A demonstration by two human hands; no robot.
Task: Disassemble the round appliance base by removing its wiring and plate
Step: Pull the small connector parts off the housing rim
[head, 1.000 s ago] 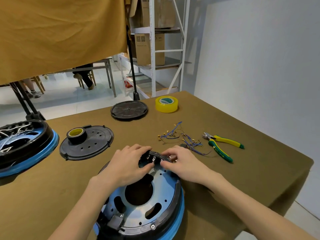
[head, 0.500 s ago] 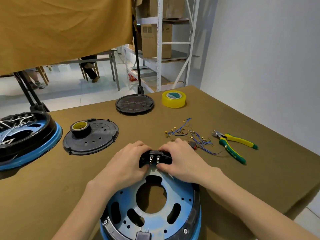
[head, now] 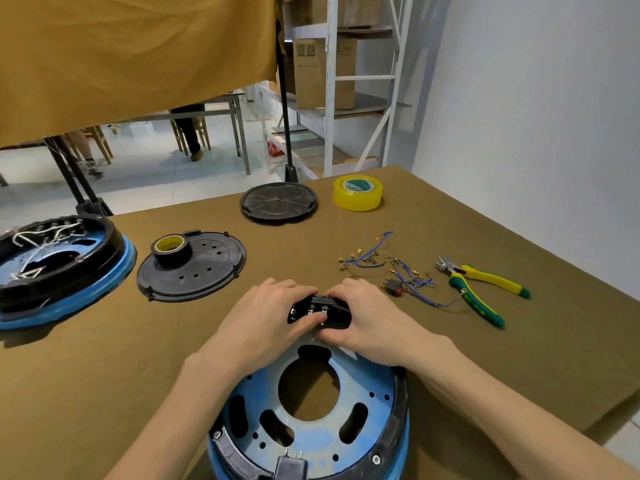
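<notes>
Round blue-and-black appliance base (head: 311, 420) lies open side up at the near edge of the olive-brown cloth-covered worktop (head: 450, 358), its perforated blue metal plate (head: 360, 386) facing the camera. At the far rim of the base sits a black plastic terminal block (head: 320, 310) with metal contacts. Left hand (head: 263, 323) and right hand (head: 367, 323) meet on this block: each grip is closed round one end, fingers curled over the far side, thumbs pressing on the near face.

Loose blue wires with brass terminals (head: 388, 265) lie on the worktop just beyond the right hand, with a small black-and-red switch (head: 393, 287) among them. Yellow-and-green-handled cutting pliers (head: 481, 289) rest to the right of the wires.

A black perforated round cover (head: 194, 268) lies beyond the left hand and carries a black tape roll with yellow core (head: 172, 249). A second blue-and-black round base with white wiring (head: 59, 268) stands at the left edge. A black ribbed disc (head: 278, 201) and a yellow tape roll (head: 358, 192) sit near the far edge.
</notes>
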